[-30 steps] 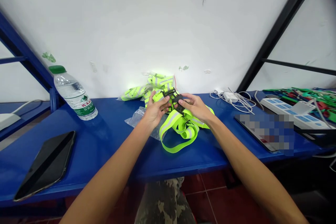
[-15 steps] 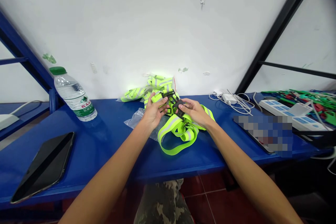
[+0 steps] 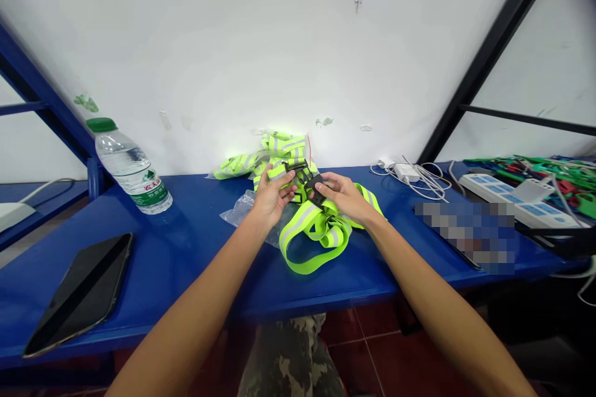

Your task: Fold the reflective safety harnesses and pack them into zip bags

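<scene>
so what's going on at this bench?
A person is working a black plastic buckle on a fluorescent yellow reflective strap, holding it with both hands, left hand and right hand, above a blue bench. More reflective straps lie behind, near a clear plastic bag. A water bottle sits off to the left.

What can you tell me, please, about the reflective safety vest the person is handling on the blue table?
The reflective safety vest is made of fluorescent yellow-green webbing bands, each with a grey reflective stripe along its middle. It lies in loose loops on the blue table, beside and partly over a clear plastic bag. Its black plastic buckle is lifted and held between the left hand and right hand. More similar bands lie bunched behind; whether they belong to it cannot be told.
</scene>
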Available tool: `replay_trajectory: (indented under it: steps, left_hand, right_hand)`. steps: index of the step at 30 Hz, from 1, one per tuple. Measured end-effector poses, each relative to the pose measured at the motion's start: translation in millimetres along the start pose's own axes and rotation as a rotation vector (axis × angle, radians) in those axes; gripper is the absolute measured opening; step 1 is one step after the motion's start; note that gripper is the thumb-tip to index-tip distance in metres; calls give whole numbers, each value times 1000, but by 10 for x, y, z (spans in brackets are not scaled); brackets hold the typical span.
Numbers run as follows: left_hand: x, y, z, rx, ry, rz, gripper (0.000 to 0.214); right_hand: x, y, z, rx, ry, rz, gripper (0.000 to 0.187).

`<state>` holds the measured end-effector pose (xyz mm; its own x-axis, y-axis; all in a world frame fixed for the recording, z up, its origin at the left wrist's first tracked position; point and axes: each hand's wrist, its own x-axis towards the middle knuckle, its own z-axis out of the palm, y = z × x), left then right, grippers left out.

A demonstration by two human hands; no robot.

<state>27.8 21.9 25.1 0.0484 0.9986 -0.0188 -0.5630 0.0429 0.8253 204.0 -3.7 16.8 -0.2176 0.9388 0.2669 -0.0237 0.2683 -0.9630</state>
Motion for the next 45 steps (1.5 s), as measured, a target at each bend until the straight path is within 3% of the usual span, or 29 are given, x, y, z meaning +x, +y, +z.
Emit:
replay_trajectory:
  steps: [12, 18, 28, 37, 45]
  left_hand:
    - [-45, -27, 24, 23, -22, -23, 89]
    - [-60, -6, 23, 59, -53, 5, 79]
    - [-108, 0, 48, 269, -98, 37, 83]
    - [-155, 80, 31, 501, -207, 161, 65]
    - [-128, 106, -19, 1020, -69, 578, 39]
  right_hand:
    - [29, 66, 8, 31, 23, -26, 38]
    - [33, 88, -25, -14, 22, -47, 38]
    - [26, 98, -49, 38, 20, -4, 39]
    - [32, 106, -93, 27, 29, -4, 40]
    - [13, 85, -73, 20, -17, -10, 35]
